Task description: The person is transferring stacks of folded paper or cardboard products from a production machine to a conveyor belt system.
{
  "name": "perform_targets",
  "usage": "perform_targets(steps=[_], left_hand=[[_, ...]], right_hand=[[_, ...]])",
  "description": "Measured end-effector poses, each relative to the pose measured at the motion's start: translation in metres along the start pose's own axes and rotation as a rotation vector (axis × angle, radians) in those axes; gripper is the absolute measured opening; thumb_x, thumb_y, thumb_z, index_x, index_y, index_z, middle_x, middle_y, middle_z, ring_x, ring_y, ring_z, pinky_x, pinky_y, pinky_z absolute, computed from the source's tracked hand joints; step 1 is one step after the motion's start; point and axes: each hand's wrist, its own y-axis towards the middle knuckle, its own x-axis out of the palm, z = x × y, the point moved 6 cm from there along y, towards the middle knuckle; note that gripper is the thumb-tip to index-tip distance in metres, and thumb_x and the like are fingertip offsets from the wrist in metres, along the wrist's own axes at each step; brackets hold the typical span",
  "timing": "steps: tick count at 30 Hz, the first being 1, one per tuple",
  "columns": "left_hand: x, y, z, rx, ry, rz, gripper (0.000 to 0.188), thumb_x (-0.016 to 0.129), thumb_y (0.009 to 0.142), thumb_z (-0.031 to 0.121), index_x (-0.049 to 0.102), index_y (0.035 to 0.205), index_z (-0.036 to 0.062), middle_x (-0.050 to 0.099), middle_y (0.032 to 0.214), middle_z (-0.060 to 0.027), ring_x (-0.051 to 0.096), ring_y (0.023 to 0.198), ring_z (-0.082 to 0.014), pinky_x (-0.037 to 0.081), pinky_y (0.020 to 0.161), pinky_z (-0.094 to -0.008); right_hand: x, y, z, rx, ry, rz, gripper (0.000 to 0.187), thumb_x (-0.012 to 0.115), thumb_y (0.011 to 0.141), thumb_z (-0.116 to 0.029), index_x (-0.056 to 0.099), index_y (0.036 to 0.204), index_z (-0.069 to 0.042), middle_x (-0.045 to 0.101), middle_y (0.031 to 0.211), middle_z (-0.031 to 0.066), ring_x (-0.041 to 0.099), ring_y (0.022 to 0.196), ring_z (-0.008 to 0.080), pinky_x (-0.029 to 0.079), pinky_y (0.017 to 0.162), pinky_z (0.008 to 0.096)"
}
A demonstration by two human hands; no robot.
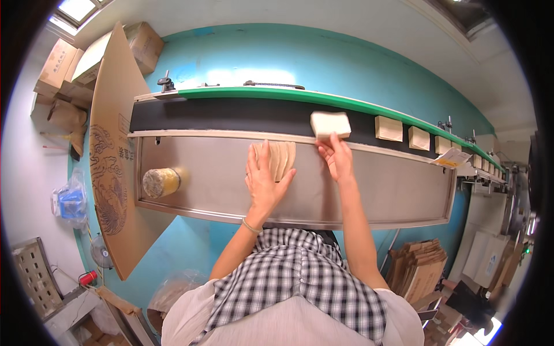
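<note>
My left hand point(264, 183) rests with fingers stretched over the left part of a cream stack of thin, layered pieces point(283, 158). Its thumb is apart, at the stack's lower right corner. The stack lies on a stainless-steel tray table point(219, 179). At the black conveyor belt point(231, 118), my right hand point(337, 158) has its fingertips closed on the near edge of a pale cream rectangular block point(330, 124). That block is slightly blurred and tilted over the belt. Further right, several similar cream blocks point(389, 128) stand in a row along the belt.
A green guide rail point(242, 92) runs along the belt's far side. Left on the tray stands a jar with yellowish contents point(161, 182). A large cardboard sheet point(109, 173) stands upright at the tray's left end. A printed paper packet point(452, 158) lies on the tray's right rail.
</note>
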Motion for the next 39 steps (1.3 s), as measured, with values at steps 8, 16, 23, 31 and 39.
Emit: perform_targets(steps=[8, 16, 23, 31, 39], left_hand=[[0.019, 0.003, -0.016, -0.082, -0.438, -0.082, 0.096, 0.081, 0.083, 0.032, 0.024, 0.152, -0.0032, 0.042, 0.145, -0.0294, 0.048, 0.131, -0.0422, 0.043, 0.106, -0.0456], [0.016, 0.004, -0.016, -0.035, -0.247, -0.060, 0.105, 0.085, 0.076, 0.032, 0.023, 0.153, -0.0038, 0.044, 0.142, -0.0284, 0.048, 0.131, -0.0423, 0.041, 0.109, -0.0457], [0.015, 0.005, -0.015, -0.056, -0.321, -0.050, 0.102, 0.083, 0.077, 0.032, 0.024, 0.153, -0.0024, 0.047, 0.140, -0.0285, 0.046, 0.130, -0.0439, 0.037, 0.110, -0.0491], [0.024, -0.002, -0.014, -0.136, -0.492, -0.128, 0.097, 0.080, 0.083, 0.037, 0.025, 0.153, -0.0027, 0.049, 0.138, -0.0281, 0.047, 0.130, -0.0432, 0.039, 0.109, -0.0477], [0.019, -0.001, -0.004, -0.091, -0.314, -0.127, 0.095, 0.080, 0.083, 0.026, 0.024, 0.153, -0.0027, 0.044, 0.145, -0.0285, 0.048, 0.133, -0.0402, 0.041, 0.110, -0.0449]], right_hand=[[0.032, -0.040, 0.043, -0.386, -0.910, -0.097, 0.037, 0.064, 0.099, -0.037, 0.064, 0.114, -0.003, 0.067, 0.100, 0.0066, 0.064, 0.083, 0.0104, 0.051, 0.071, 0.0248], [0.027, -0.055, 0.045, 0.152, -0.314, -0.211, 0.039, 0.070, 0.095, -0.036, 0.064, 0.116, -0.003, 0.067, 0.097, 0.0048, 0.063, 0.086, 0.0105, 0.053, 0.075, 0.0279], [-0.001, -0.016, 0.010, -0.005, -0.445, -0.055, 0.026, 0.062, 0.100, -0.024, 0.061, 0.115, -0.002, 0.068, 0.100, 0.0090, 0.067, 0.087, 0.0140, 0.055, 0.071, 0.0277], [0.030, -0.044, 0.037, -0.152, -0.679, -0.070, 0.034, 0.061, 0.100, -0.041, 0.061, 0.103, -0.007, 0.067, 0.088, 0.0042, 0.063, 0.078, 0.0085, 0.049, 0.064, 0.0218], [0.013, -0.046, 0.061, 0.152, -0.373, -0.211, 0.036, 0.065, 0.098, -0.037, 0.062, 0.109, -0.002, 0.062, 0.089, 0.0009, 0.058, 0.080, 0.0090, 0.050, 0.066, 0.0254]])
